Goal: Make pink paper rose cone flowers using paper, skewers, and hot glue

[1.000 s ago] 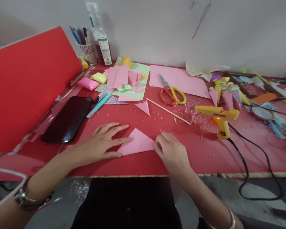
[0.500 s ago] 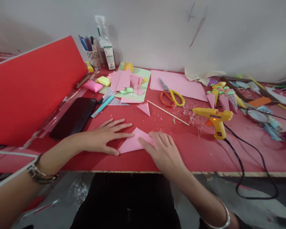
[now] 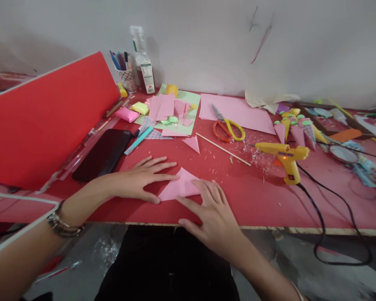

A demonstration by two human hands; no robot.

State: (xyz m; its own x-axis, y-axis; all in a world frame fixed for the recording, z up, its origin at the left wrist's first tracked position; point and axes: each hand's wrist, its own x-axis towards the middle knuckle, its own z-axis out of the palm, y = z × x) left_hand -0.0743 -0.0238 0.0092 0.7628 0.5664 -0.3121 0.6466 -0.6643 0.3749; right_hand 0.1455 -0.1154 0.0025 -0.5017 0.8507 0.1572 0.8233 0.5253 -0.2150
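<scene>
1. I see the folded pink paper triangle (image 3: 181, 189) lying flat on the red table top (image 3: 269, 196), near the front edge and well to the left of the yellow glue gun (image 3: 285, 159), which serves as my landmark.
2. My left hand (image 3: 141, 179) lies palm down with fingers spread and straight, the fingertips touching the triangle's left edge – it grips nothing, only pins.
3. My right hand (image 3: 213, 213) is also flat and open, fingers fanned over the triangle's lower right part, pressing rather than pinching.
4. To crease well, I judge the left hand should hold the sheet steady while the right runs firmly along the fold – edges matched first, pressure from the middle outward, so the paper does not skew.
5. The triangle's apex points away from me, toward the wall and slightly away from the glue gun; its long axis, the base edge, runs roughly left to right, tilted up toward the glue gun's side.
6. Left of the glue gun and farther back lie the orange-and-yellow scissors (image 3: 227, 127).
</scene>
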